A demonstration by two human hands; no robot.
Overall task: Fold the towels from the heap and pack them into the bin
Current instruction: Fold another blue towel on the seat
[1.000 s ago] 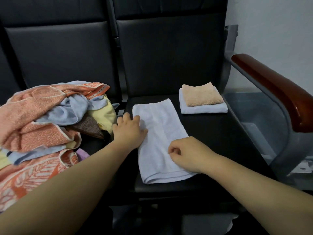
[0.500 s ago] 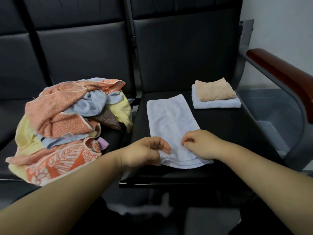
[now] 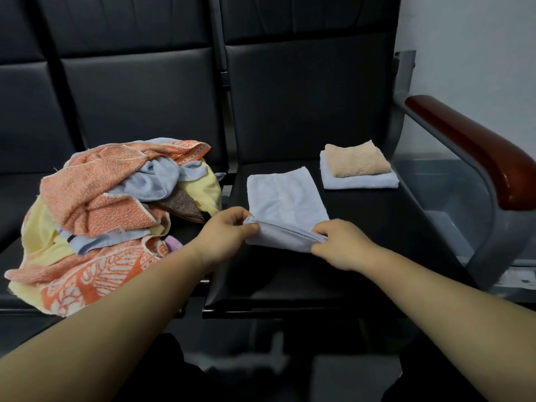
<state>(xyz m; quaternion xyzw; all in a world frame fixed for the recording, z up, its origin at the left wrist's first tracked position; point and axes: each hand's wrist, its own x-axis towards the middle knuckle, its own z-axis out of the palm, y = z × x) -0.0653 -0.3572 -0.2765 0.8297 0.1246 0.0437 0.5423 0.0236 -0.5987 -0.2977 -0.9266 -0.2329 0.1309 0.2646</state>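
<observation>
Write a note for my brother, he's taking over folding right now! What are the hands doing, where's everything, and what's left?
Left hand pinches the near left corner of the pale blue towel; right hand pinches its near right corner. That near edge is lifted, the rest lies flat on the seat.
Done: a peach towel sits folded on a folded blue towel at the seat's far right.
The heap lies on the neighbouring seat, to the left. The bin stands to the right, under the armrest; no towel shows in it.
Left: finish this fold, fold the heap, pack everything into the bin.
</observation>
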